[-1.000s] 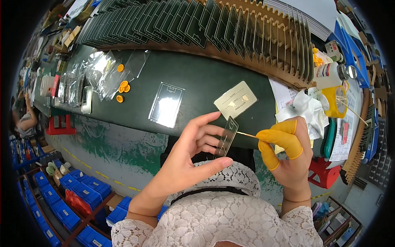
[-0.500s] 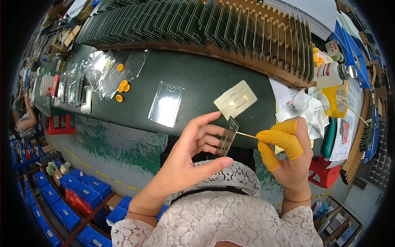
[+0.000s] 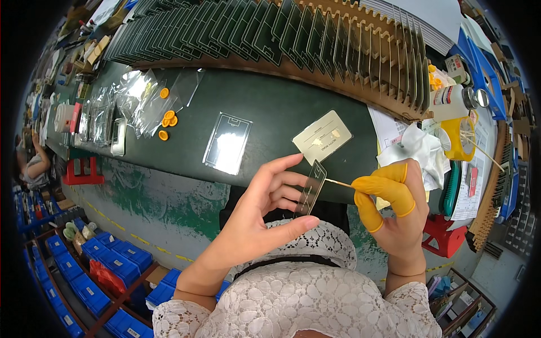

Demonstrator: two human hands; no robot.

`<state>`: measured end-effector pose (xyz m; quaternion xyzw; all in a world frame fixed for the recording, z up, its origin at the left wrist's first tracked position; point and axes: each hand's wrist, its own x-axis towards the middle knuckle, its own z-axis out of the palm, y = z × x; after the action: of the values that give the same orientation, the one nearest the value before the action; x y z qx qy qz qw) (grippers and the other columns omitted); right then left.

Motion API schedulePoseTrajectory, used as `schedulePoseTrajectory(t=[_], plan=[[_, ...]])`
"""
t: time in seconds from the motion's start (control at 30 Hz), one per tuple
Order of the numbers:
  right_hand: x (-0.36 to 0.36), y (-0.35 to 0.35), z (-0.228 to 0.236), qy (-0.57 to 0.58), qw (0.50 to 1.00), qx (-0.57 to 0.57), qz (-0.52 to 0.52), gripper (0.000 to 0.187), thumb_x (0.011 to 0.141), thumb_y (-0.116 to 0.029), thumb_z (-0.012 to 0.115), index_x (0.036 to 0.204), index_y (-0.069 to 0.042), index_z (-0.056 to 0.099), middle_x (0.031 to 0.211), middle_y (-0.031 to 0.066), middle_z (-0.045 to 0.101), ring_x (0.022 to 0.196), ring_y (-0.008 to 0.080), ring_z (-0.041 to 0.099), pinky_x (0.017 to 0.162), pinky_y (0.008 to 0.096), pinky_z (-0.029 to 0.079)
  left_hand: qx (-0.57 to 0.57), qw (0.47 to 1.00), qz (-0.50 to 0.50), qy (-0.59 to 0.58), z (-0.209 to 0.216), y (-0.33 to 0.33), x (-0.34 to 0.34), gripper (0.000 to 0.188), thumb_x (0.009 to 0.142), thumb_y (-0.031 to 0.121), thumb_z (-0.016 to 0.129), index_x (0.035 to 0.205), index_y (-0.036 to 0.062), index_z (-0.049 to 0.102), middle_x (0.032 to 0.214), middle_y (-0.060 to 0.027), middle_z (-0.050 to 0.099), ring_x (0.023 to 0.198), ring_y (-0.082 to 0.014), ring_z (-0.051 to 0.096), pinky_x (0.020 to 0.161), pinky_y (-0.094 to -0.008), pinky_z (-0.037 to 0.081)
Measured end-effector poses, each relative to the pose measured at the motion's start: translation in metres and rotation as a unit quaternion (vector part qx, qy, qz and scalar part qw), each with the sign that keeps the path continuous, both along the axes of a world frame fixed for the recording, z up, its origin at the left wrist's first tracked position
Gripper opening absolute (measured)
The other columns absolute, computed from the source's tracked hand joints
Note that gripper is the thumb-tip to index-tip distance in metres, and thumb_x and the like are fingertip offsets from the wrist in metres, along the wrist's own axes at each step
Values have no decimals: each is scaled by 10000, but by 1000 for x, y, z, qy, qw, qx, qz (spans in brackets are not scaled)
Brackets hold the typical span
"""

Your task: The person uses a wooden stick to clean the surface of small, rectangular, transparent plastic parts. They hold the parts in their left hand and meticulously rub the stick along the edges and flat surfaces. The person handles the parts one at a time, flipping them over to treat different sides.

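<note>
My left hand [image 3: 248, 219] grips a thin dark card [image 3: 311, 190] by its edges, tilted between the fingers and the thumb. In my right hand [image 3: 403, 225], whose thumb and fingers wear yellow finger cots, is a thin cotton swab [image 3: 339, 183]. The swab's tip meets the card's right side; whether it presses on the face is too small to tell. Just beyond the hands a pale gold card [image 3: 323, 137] with printing lies on the dark green table [image 3: 180, 146]. Left of it lies a shiny card [image 3: 227, 143] with thin line markings, reflecting light.
A long slotted rack [image 3: 389, 101] full of upright dark cards [image 3: 265, 34] spans the back. At right are a crumpled white cloth [image 3: 420, 149], a yellow tape roll [image 3: 457, 138] with swabs and a bottle [image 3: 449, 97]. Loose orange finger cots [image 3: 169, 117] and clear bags [image 3: 138, 104] lie left.
Almost nothing differs. The right hand and swab have shifted very slightly; the left hand keeps the card in the same place.
</note>
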<state>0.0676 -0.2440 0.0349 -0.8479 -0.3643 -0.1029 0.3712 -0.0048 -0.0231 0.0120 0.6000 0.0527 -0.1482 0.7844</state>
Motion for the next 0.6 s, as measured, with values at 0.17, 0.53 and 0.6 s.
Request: schedulePoseTrajectory(t=[0.17, 0.53, 0.6], plan=[[0, 0, -1, 5, 1000, -5, 2, 323, 711, -12, 810, 1004, -62, 686, 895, 74, 610, 729, 255, 526, 647, 367, 383, -4, 1000, 0, 3, 1, 0, 0, 811, 825, -13, 749, 1509, 12, 314, 1291, -178, 582, 1078, -224, 652, 941, -324, 506], [-1, -1, -1, 6, 1000, -1, 8, 326, 703, -9, 810, 1000, -65, 688, 890, 69, 610, 728, 253, 526, 646, 366, 383, -7, 1000, 2, 0, 1, -2, 0, 809, 827, -16, 747, 1510, 11, 313, 1296, -171, 587, 1080, -225, 655, 938, -329, 511], [0, -1, -2, 4, 1000, -3, 8, 327, 703, -7, 810, 1001, -64, 687, 889, 70, 610, 727, 253, 525, 646, 366, 383, -8, 1000, 1, 0, 1, -2, 0, 810, 827, -14, 748, 1510, 11, 313, 1297, -174, 585, 1082, -226, 654, 939, -330, 511]])
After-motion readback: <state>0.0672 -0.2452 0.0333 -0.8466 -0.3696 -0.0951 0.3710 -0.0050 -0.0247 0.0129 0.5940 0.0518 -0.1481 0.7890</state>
